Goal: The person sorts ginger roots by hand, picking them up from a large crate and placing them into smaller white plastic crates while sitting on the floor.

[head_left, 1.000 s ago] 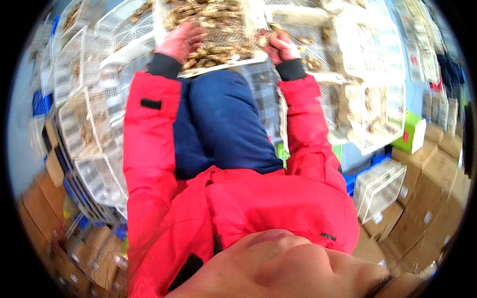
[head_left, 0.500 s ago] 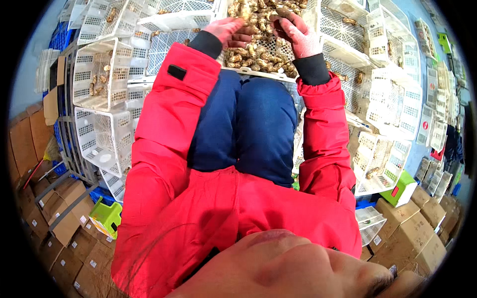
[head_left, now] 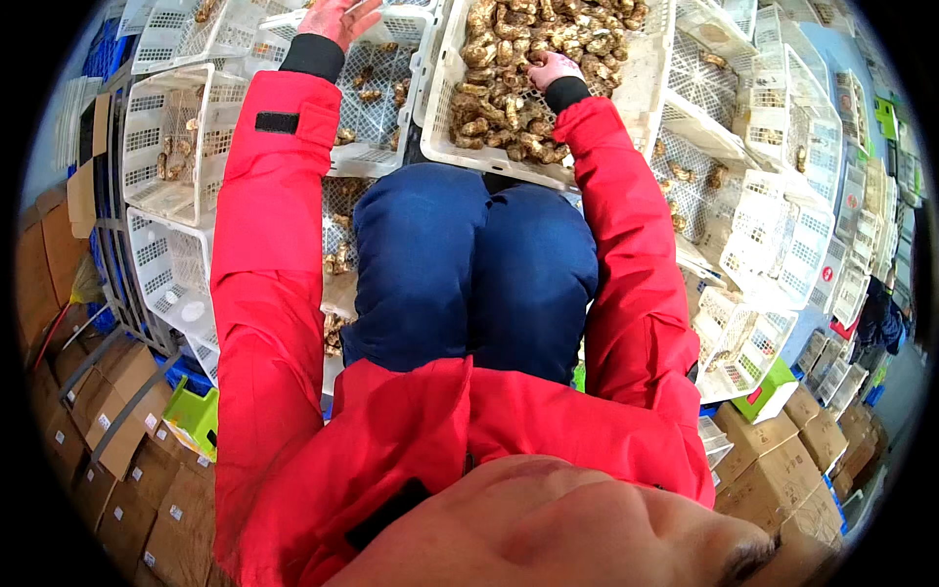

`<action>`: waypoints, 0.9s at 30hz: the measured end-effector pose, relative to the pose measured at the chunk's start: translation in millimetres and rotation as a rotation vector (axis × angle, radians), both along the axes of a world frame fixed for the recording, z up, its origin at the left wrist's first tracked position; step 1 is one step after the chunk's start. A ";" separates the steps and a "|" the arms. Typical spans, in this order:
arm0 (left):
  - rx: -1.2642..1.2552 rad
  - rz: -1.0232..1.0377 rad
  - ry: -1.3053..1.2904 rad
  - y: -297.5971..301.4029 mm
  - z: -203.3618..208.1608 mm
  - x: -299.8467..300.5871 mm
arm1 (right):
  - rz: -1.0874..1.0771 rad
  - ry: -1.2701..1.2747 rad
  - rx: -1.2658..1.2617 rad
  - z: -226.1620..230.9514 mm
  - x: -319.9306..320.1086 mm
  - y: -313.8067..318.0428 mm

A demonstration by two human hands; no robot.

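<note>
A white plastic crate stands just beyond my knees, heaped with brown-and-cream mushrooms. My right hand is down among them at the right part of the heap. Its fingers are curled together, and what they hold, if anything, is hidden. Out to the left, at the top edge of the view, my left hand hangs over a shallow white crate with a few scattered mushrooms on its mesh floor. The left fingers are stretched apart, and no mushroom shows in them.
More white mesh crates surround me, including a tilted one at left and others at right, several with a few mushrooms. Cardboard boxes are stacked at both sides. A green box sits low on the left, another on the right.
My left hand has moved from the heaped crate out to the left, over the neighbouring crate. My right hand has reached into the mushrooms. The view has shifted, and the crate now appears lower and tilted.
</note>
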State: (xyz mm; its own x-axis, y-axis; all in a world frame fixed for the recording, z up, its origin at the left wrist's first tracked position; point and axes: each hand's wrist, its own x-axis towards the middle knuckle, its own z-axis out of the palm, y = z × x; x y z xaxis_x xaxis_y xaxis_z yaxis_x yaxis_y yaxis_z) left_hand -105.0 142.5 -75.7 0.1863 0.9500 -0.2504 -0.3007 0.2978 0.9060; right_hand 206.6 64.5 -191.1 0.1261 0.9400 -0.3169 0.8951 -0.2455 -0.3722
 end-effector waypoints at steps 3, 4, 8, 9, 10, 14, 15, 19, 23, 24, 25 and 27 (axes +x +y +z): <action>-0.084 -0.032 -0.084 -9.6 -13.4 0.6 | 0.096 -0.176 -0.070 -12.7 -16.8 4.3; -0.158 -0.082 -0.154 -18.0 -19.8 1.9 | 0.072 -0.176 -0.062 -12.3 -22.2 4.2; -0.186 -0.231 -0.068 -45.7 -5.7 36.5 | 0.033 -0.117 -0.046 -9.3 -7.2 5.2; -0.166 -0.260 -0.067 -49.9 -0.1 43.9 | 0.052 -0.112 -0.065 -9.3 -3.5 5.9; -0.147 -0.289 -0.066 -54.8 5.3 51.9 | 0.070 -0.108 -0.084 -8.4 0.4 5.9; -0.077 -0.258 -0.222 -73.0 53.8 73.8 | 0.029 -0.095 -0.116 7.9 18.4 5.6; -0.083 -0.227 -0.296 -81.0 71.4 81.9 | -0.079 -0.070 -0.109 10.3 28.0 2.9; 0.010 -0.149 -0.530 -119.6 109.7 118.3 | -0.244 -0.053 0.000 14.0 59.6 1.7; -0.136 -0.082 -0.399 -150.0 89.1 133.1 | -0.063 -0.154 0.061 27.4 16.7 18.2; -0.154 -0.065 -0.422 -149.1 85.4 132.2 | -0.011 -0.124 0.047 22.5 13.9 22.0; -0.171 -0.046 -0.444 -148.3 82.1 130.0 | 0.016 -0.180 0.025 17.5 9.2 26.4; -0.153 0.002 -0.410 -144.0 83.4 134.9 | -0.013 -0.299 -0.038 -9.1 7.8 30.8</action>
State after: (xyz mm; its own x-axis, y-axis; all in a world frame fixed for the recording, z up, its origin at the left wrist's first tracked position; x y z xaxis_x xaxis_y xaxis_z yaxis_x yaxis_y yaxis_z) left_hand 29.9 -1.5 7.8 0.2976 0.9083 -0.2939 -0.6269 0.4181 0.6574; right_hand 214.4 95.3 -200.2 0.2311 0.9259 -0.2989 0.9602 -0.2665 -0.0833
